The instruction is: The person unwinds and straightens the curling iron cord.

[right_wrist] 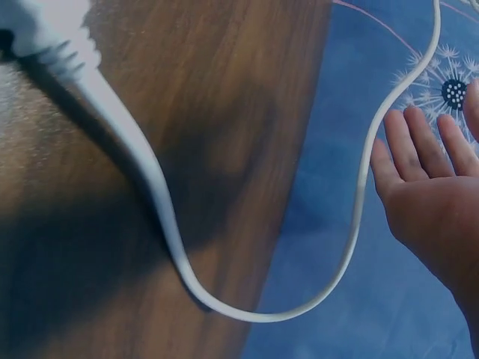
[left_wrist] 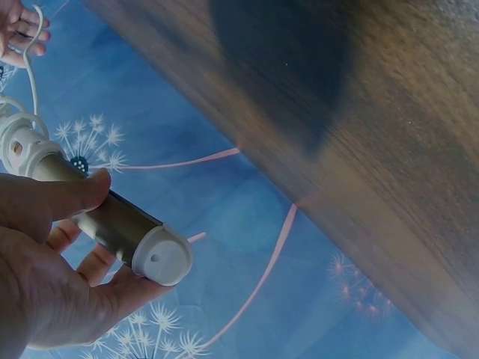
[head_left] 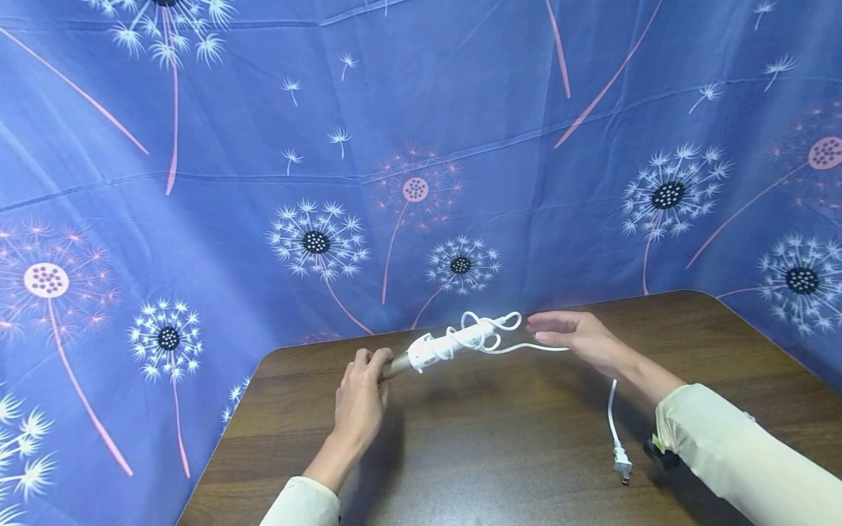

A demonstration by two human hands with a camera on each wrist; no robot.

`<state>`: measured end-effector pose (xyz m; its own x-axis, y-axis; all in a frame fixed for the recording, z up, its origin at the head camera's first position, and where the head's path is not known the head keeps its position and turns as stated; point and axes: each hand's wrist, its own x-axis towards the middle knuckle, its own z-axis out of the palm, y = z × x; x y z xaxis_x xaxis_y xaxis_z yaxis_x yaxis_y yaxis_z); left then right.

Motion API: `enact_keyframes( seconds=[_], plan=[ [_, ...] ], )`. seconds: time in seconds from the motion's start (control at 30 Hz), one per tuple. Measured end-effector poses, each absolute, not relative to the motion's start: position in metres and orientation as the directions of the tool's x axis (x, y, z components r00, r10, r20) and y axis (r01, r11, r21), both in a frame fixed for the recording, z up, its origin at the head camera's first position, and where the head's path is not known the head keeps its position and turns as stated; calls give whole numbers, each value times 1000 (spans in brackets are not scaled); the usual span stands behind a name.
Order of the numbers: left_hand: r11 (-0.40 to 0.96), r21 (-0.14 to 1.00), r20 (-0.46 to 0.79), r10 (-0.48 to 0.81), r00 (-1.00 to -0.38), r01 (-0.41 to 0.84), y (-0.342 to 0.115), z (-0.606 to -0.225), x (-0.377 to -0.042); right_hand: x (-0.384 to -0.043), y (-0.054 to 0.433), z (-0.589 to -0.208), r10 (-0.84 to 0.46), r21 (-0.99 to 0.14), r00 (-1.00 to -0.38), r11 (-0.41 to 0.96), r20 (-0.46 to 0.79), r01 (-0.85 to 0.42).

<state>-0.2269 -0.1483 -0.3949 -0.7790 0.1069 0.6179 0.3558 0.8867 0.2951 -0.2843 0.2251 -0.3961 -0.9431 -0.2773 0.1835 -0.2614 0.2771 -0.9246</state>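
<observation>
My left hand grips the bronze-coloured barrel of a curling iron, held above the table. White cord is looped around its white handle. In the left wrist view, the thumb and fingers curl round the barrel, and a white end cap sticks out past them. My right hand is raised just right of the handle end, fingers extended. Beside those fingers the cord runs down in a loose bend. The two-prong plug hangs low near the right sleeve.
A brown wooden table with rounded back corners lies below. Blue cloth printed with dandelions hangs behind it and at both sides. Something small and black shows beside the right cuff.
</observation>
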Motion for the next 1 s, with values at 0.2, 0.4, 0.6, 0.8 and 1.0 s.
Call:
enact_keyframes(
  seconds=[0.2,0.4,0.6,0.8,1.0],
  plan=[
    [886,287,627,112,-771,363,-146,-394,-227,-284,213,-392,-302,-925,-942,295,146,-238],
    [886,288,625,115,-772,364,-145,-393,-226,-280,204,-389,-353,-848,-915,408,195,-338],
    [886,282,629,120,-768,369,-145,-394,-227,-277,195,-387,-459,-728,-856,500,237,-469],
    [887,278,627,123,-769,368,-144,-394,-226,-270,187,-381,-541,-623,-816,571,204,-534],
    [886,286,623,119,-773,366,-144,-393,-225,-267,182,-378,-618,-678,-775,516,128,-524]
  ],
)
